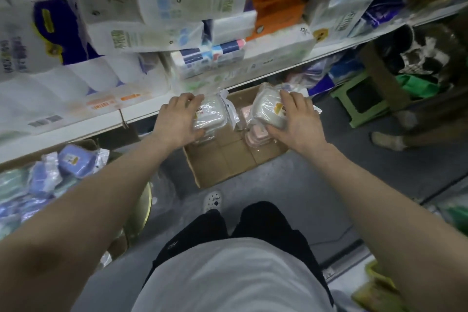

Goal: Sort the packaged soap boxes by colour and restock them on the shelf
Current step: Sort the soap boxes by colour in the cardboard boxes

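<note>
Here, left hand fingers curled round white soap box, right hand gripping second box, long axis shelfward

Shop aisle: white shelf stacked with packaged tissue packs, stock carton on floor.

2 white plastic-wrapped soap boxes, approx. 2 pink wrapped soap boxes, min. 3 purple wrapped soap boxes, 1 brown cardboard carton, 1 green plastic stool.
</note>
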A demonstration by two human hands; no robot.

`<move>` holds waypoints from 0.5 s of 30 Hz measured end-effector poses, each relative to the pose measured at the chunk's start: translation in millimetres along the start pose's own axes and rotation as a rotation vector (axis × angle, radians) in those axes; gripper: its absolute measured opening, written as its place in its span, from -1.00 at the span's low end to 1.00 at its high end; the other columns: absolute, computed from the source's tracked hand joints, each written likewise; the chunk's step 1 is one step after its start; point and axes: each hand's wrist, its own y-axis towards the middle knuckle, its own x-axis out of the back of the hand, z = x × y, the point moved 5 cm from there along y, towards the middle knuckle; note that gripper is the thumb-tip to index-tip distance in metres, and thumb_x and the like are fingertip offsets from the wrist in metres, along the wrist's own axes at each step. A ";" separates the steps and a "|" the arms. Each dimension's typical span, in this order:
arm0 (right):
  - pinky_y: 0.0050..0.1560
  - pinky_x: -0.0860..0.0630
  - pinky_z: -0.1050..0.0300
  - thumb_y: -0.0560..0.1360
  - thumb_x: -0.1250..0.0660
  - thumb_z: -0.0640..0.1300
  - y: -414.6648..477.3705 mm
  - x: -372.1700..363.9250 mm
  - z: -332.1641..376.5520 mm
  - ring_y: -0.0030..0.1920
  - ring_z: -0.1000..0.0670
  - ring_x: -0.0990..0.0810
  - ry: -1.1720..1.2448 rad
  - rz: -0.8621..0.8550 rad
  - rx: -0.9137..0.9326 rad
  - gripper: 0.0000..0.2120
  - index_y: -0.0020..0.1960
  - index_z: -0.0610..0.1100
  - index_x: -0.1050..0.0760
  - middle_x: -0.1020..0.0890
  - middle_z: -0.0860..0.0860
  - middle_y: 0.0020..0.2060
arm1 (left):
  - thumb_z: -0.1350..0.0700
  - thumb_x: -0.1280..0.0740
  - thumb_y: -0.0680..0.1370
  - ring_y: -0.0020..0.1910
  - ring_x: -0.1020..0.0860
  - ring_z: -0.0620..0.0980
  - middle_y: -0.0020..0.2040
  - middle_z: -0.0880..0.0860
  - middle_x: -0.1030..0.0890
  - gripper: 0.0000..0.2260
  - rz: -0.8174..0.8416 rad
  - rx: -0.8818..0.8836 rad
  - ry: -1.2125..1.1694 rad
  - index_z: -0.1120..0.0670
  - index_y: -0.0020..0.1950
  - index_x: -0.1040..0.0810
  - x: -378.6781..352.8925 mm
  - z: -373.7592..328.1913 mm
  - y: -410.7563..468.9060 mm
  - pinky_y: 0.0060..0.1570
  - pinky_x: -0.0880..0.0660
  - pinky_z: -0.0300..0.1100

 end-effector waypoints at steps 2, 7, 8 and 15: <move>0.12 -0.49 -0.22 0.36 -0.42 0.23 13.4 -8.8 -10.3 0.26 -0.23 -0.40 0.017 0.029 0.032 -0.15 0.48 -0.16 -0.23 -0.41 -0.16 0.32 | -0.13 -0.47 0.35 0.25 -0.40 0.23 0.37 0.15 -0.36 -0.22 0.033 0.036 -0.009 0.04 0.49 -0.26 -9.5 -0.2 8.1 0.16 -0.41 0.11; 0.14 -0.48 -0.13 0.42 -0.27 0.35 50.6 -46.1 -34.0 0.24 -0.23 -0.44 0.010 0.093 0.140 -0.16 0.52 -0.12 -0.21 -0.44 -0.16 0.33 | -0.10 -0.49 0.36 0.26 -0.40 0.25 0.37 0.18 -0.37 -0.22 0.076 0.139 -0.100 0.07 0.50 -0.26 -50.2 -5.3 10.3 0.19 -0.43 0.12; 0.18 -0.48 -0.13 0.42 -0.21 0.38 58.7 -56.2 -37.6 0.25 -0.23 -0.44 0.028 0.111 0.161 -0.16 0.51 -0.12 -0.22 -0.45 -0.16 0.33 | -0.09 -0.49 0.36 0.27 -0.40 0.24 0.38 0.19 -0.37 -0.22 0.084 0.176 -0.111 0.08 0.50 -0.27 -59.9 -8.6 7.4 0.20 -0.42 0.11; 0.23 -0.43 -0.16 0.45 -0.29 0.28 93.8 -138.4 -54.7 0.27 -0.25 -0.41 0.110 0.270 0.373 -0.21 0.52 -0.13 -0.18 -0.44 -0.20 0.29 | -0.02 -0.54 0.34 0.27 -0.42 0.23 0.34 0.18 -0.41 -0.24 0.074 0.421 -0.262 0.11 0.47 -0.33 -151.4 -54.6 -23.5 0.23 -0.45 0.11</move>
